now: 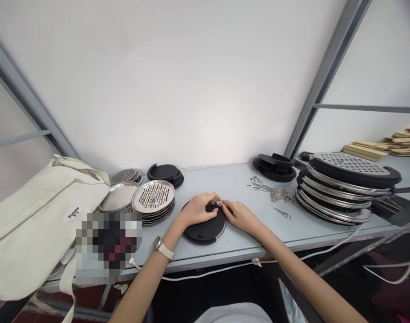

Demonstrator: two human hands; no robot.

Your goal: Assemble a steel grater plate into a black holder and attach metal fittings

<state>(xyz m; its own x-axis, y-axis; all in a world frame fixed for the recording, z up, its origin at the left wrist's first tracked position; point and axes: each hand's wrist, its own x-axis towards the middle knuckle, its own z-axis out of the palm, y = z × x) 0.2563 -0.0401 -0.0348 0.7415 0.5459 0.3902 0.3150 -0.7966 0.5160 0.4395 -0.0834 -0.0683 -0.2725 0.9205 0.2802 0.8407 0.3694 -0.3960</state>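
Observation:
A round black plastic holder (205,231) lies on the table in front of me, a thin metallic edge showing at its right side. My left hand (201,208) rests over its top, with thumb and fingers curled and holding it near the far right rim. At that same rim, my right hand (236,213) pinches a small shiny metal clip (218,203) between thumb and fingertips; most of the piece is hidden. To the right lie a loose wire clip (282,213) and a heap of similar wire clips (272,190).
Stacked round grater plates (154,197) stand to the left, beside plain metal discs (120,197) and a cream cloth bag (43,215). Black holders (166,172) sit behind, with more black holders (274,167) at back right. A tall stack of graters (346,188) stands right.

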